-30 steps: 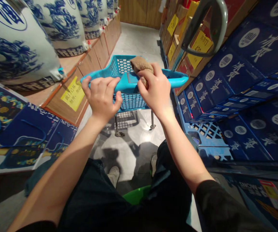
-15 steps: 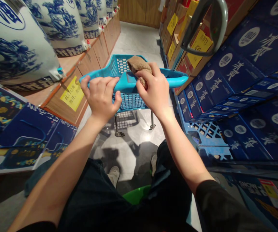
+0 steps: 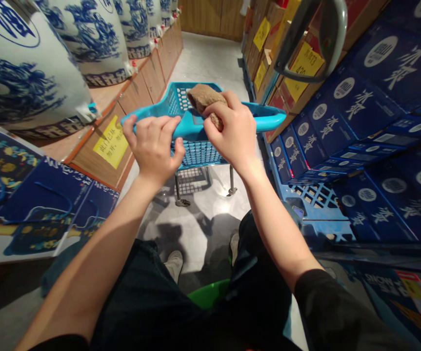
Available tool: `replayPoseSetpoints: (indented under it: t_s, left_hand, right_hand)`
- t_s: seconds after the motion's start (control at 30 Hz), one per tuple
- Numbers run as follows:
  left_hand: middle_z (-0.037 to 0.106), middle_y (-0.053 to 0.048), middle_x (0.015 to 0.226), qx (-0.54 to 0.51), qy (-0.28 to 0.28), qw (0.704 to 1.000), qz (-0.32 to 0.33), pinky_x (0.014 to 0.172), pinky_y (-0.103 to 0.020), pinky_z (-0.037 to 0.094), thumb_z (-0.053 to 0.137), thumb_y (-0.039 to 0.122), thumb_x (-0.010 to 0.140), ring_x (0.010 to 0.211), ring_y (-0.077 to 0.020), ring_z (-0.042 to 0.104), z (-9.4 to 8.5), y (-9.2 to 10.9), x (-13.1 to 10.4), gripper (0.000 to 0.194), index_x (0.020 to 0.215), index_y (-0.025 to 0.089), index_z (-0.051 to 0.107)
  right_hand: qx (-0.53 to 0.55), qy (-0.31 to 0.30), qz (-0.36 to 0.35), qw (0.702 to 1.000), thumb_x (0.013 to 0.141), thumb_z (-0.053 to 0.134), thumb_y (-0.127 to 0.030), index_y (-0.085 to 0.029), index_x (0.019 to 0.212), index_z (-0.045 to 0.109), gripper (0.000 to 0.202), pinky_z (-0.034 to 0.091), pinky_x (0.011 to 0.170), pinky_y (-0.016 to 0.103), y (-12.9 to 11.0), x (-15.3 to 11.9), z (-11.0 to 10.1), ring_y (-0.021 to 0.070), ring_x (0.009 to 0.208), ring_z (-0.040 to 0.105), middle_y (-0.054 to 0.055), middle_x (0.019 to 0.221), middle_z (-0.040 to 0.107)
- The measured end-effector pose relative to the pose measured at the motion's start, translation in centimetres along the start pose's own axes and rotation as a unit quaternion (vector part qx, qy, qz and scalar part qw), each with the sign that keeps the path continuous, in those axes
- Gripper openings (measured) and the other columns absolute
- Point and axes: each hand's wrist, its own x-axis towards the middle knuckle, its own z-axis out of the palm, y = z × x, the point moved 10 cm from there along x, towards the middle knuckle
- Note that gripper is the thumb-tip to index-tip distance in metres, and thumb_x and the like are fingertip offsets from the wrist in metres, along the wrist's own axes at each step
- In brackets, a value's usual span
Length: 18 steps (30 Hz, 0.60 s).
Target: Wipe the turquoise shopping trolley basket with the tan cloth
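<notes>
A blue plastic shopping cart (image 3: 195, 153) stands in front of me, its blue handle (image 3: 269, 118) running crosswise under both hands. My left hand (image 3: 154, 146) grips the left part of that handle, fingers curled over the top and thumb below. Bunched in my right hand (image 3: 232, 134) is a brown cloth (image 3: 206, 97), pressed against the handle right of its middle. Part of the cloth sticks out beyond my fingers toward the basket; the rest is hidden in my palm.
Large blue-and-white porcelain jars (image 3: 86, 39) line a wooden counter (image 3: 137, 95) at left. Stacked blue cartons (image 3: 356, 105) rise at right above a blue plastic pallet (image 3: 320, 200). A grey handle (image 3: 336, 44) juts out at upper right. Something green (image 3: 208, 294) lies beneath me. Tiled floor (image 3: 210, 51) stretches ahead.
My right hand and the brown cloth have shifted slightly left along the handle. My left hand keeps its grip, and the cart stays in nearly the same place.
</notes>
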Motion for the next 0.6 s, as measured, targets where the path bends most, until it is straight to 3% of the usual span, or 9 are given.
replayPoseSetpoints:
  t_s: [0.2,0.3,0.5,0.6]
  left_hand:
    - [0.075,-0.01,0.146,-0.007,-0.004,1.0,-0.016,0.141,-0.078,0.008,0.053,0.053,0.103,0.146,-0.0451,0.06,0.2,-0.2,0.2,0.052,0.146,0.031,0.072]
    - [0.074,-0.009,0.148,-0.014,-0.009,0.999,-0.027,0.142,-0.076,0.008,0.053,0.052,0.104,0.147,-0.0437,0.059,0.3,-0.6,0.3,0.052,0.147,0.03,0.07]
    - [0.075,-0.006,0.145,-0.013,-0.007,1.0,-0.013,0.139,-0.077,0.013,0.056,0.051,0.102,0.147,-0.044,0.056,0.1,-0.2,0.0,0.052,0.15,0.034,0.068]
    - [0.077,-0.005,0.142,0.005,0.019,1.0,0.005,0.137,-0.079,0.015,0.055,0.052,0.101,0.144,-0.0444,0.058,-0.2,0.1,-0.1,0.051,0.148,0.036,0.069]
  right_hand:
    - [0.009,-0.041,-0.046,0.998,0.111,0.051,-0.026,-0.026,0.122,0.079,0.029,0.058,0.113,0.05,-2.3,0.1,0.5,0.0332,0.131,0.072,0.01,0.151,0.071]
    - [0.01,-0.07,-0.038,0.997,0.111,0.055,-0.026,-0.027,0.125,0.08,0.028,0.058,0.115,0.051,-2.4,0.9,0.5,0.0332,0.132,0.073,0.011,0.156,0.07]
    - [-0.041,-0.059,0.041,0.997,0.111,0.056,-0.027,-0.022,0.116,0.081,0.026,0.063,0.109,0.054,-0.2,1.6,-1.0,0.0345,0.116,0.077,0.014,0.135,0.078]
    - [-0.047,-0.062,0.023,0.997,0.111,0.057,-0.028,-0.022,0.111,0.08,0.024,0.064,0.108,0.053,-1.7,1.4,-0.9,0.0349,0.117,0.078,0.015,0.136,0.077]
